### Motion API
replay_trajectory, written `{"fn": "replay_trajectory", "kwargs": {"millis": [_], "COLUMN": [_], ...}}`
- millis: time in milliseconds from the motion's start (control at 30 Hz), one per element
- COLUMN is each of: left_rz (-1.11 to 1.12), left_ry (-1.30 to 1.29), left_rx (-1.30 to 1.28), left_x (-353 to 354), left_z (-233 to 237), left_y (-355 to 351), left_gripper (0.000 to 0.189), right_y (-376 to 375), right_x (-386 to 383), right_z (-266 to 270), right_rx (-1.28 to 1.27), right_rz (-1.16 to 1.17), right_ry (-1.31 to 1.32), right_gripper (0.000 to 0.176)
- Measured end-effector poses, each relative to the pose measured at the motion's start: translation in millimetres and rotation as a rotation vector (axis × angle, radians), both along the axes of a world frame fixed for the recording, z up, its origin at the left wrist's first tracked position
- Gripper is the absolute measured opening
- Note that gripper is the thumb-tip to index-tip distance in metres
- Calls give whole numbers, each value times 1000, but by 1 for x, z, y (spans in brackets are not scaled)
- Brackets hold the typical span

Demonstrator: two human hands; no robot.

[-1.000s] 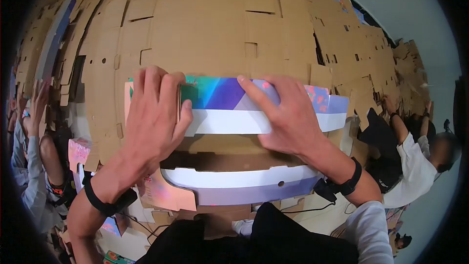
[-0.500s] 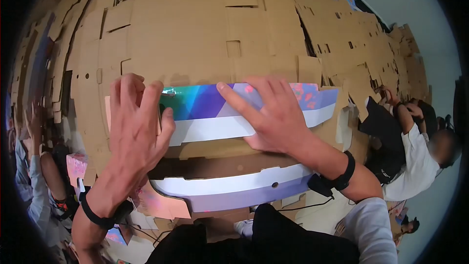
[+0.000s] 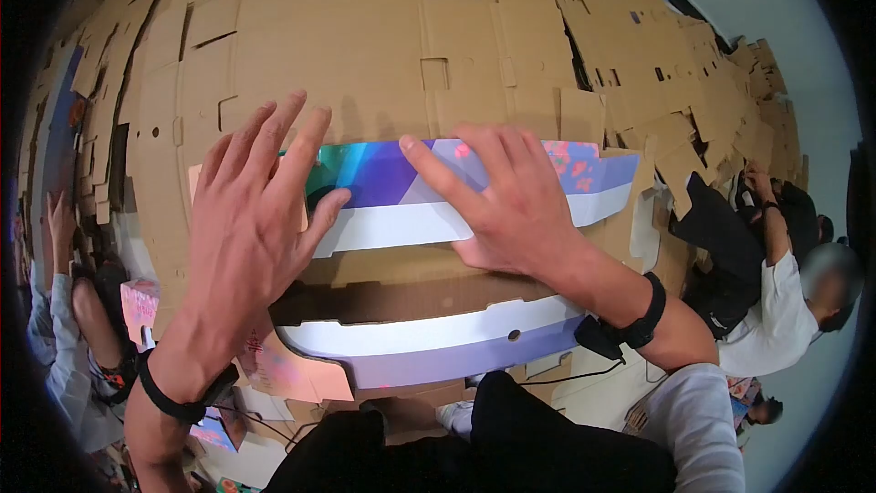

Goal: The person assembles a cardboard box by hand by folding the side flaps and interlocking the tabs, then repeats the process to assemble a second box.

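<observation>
A flat-laid printed cardboard box (image 3: 365, 226) is in front of me, its far wall folded into a strip with white and green-purple faces. My right hand (image 3: 511, 196) grips this strip near its middle, fingers over the printed face and thumb at the near edge. At the strip's left end, my left hand (image 3: 260, 187) is open with fingers spread; whether its palm touches the cardboard cannot be seen. The box's near wall (image 3: 438, 347), white and lilac with a small round hole, curves toward me. A pink printed flap (image 3: 292, 370) sticks out at its left.
Stacked brown cardboard sheets (image 3: 338, 27) with slots and cutouts spread beyond the box. At right, a person in a white top (image 3: 776, 310) sits by more cardboard. On the left, another person's hand (image 3: 62, 228) and arm show. Dark cables (image 3: 575, 382) hang from my wristbands.
My left hand has opened and lifted off the strip's left end, its fingers spreading upward. The right hand keeps its place on the strip. The view has shifted slightly.
</observation>
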State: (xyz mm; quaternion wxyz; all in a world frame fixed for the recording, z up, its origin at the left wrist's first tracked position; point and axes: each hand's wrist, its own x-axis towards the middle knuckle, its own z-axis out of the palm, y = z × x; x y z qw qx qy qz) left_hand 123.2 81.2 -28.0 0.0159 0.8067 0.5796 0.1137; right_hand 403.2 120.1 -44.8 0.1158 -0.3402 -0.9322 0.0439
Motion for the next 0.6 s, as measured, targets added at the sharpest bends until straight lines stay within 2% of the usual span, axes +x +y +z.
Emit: {"fn": "replay_trajectory", "kwargs": {"millis": [100, 200, 300, 400, 600], "left_rz": [7, 12, -29, -43, -57], "left_ry": [-23, 130, 82, 79, -9], "left_rx": [-28, -134, -43, -67, -131], "left_x": [-1, -1, -4, -3, -7], "left_z": [-1, -7, -11, -6, -8], "left_y": [1, -1, 0, 1, 1], "left_gripper": [61, 66, 68, 76, 75], "right_y": [-1, -1, 0, 0, 2], "right_x": [-1, -1, -1, 0, -4], "right_z": [0, -2, -1, 0, 2], "right_rx": [0, 23, 28, 27, 43], "right_rz": [-6, -15, -18, -18, -10], "right_ry": [2, 11, 25, 30, 26], "right_gripper": [108, 108, 108, 108, 102]}}
